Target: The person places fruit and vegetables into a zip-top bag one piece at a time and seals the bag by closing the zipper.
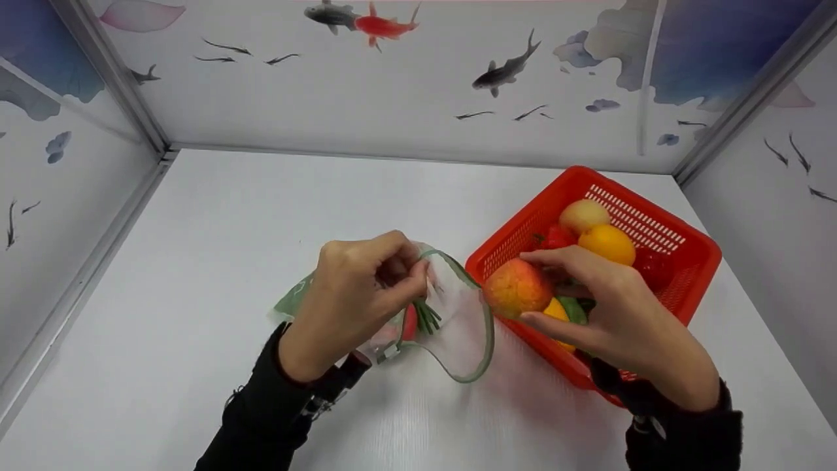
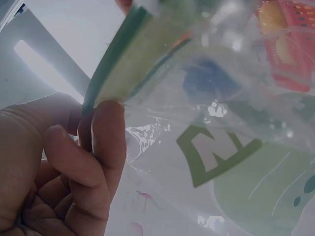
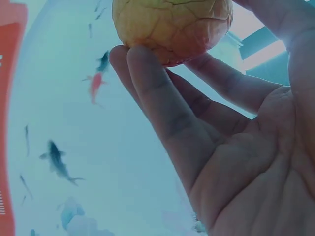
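My left hand (image 1: 356, 288) pinches the green-edged rim of a clear plastic bag (image 1: 467, 327) between thumb and fingers. The bag's mouth gapes towards the right. Green stalks (image 1: 427, 317) and something red show through the bag; their kind is partly hidden. In the left wrist view, printed green patches mark the clear film of the bag (image 2: 162, 162). My right hand (image 1: 614, 314) holds a round yellow-and-red fruit (image 1: 518, 288) by its fingertips, between the bag's mouth and the basket. Seen from the right wrist, this fruit (image 3: 172, 29) has creased, cracked-looking skin.
A red plastic basket (image 1: 696, 252) stands on the right of the white table (image 1: 216, 216). Inside are an orange (image 1: 607, 244), a pale yellow round fruit (image 1: 585, 216), a dark red one (image 1: 652, 268) and other pieces. Panels with painted fish (image 1: 503, 72) enclose the table.
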Demonstrator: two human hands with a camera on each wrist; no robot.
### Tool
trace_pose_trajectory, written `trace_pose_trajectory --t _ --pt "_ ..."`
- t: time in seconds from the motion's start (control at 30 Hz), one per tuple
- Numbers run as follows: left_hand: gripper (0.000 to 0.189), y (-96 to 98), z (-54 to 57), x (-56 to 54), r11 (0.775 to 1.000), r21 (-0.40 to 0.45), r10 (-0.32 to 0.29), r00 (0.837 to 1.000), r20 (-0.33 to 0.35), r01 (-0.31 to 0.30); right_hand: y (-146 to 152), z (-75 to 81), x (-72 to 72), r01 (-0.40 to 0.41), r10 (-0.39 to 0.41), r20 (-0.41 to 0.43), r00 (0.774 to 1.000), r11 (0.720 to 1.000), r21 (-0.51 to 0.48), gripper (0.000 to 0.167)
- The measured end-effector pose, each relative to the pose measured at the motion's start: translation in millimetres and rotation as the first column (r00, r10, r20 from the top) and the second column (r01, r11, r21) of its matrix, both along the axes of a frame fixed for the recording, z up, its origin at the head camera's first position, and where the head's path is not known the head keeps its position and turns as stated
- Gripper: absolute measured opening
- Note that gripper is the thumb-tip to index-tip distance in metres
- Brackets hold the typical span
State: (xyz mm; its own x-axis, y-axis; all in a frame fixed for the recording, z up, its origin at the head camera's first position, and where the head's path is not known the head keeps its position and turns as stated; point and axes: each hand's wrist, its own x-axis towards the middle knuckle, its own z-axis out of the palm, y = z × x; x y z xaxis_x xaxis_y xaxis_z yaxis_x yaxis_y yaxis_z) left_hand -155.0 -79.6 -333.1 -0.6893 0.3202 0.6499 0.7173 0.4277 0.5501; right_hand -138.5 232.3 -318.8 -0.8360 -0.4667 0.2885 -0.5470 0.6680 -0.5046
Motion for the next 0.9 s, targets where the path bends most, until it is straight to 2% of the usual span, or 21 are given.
trace_pose_trajectory --t 0.13,0.3,0.43,0.63,0.7,0.83,0.9 --pt "0.009 1.2 -0.2 -0.5 1.000 0.004 -0.011 1.000 0.003 0.011 -11 0.2 14.3 -0.047 0.046 -0.115 0.992 0.999 -0.011 0.063" --pt "0.007 2.3 -0.1 -0.4 1.000 0.008 -0.021 1.000 -0.005 0.021 -38 -9.0 22.8 -0.093 0.107 -0.187 0.976 0.992 0.085 0.070" --pt "0.005 2.3 -1.3 -0.2 1.000 0.010 -0.020 1.000 -0.011 0.020 -66 -23.5 24.5 -0.050 0.101 -0.255 0.962 0.979 0.198 0.072" --pt "0.006 3.3 -0.8 -0.1 1.000 0.019 -0.016 1.000 -0.026 0.016 -96 -42.8 23.6 0.027 0.102 -0.393 0.914 0.951 0.309 0.075" --pt "0.006 3.1 -1.5 -0.2 1.000 0.019 -0.012 1.000 -0.029 0.013 -102 -46.4 18.3 0.029 0.102 -0.387 0.916 0.948 0.318 0.074" --pt "0.009 2.0 -2.2 0.1 1.000 0.020 0.000 1.000 -0.030 0.001 -107 -51.2 4.5 -0.024 0.097 -0.292 0.952 0.970 0.243 0.071" --pt "0.011 1.9 -2.8 0.3 1.000 0.021 -0.004 0.999 -0.034 0.005 -110 -54.0 -2.4 -0.044 0.099 -0.262 0.960 0.978 0.206 0.065"
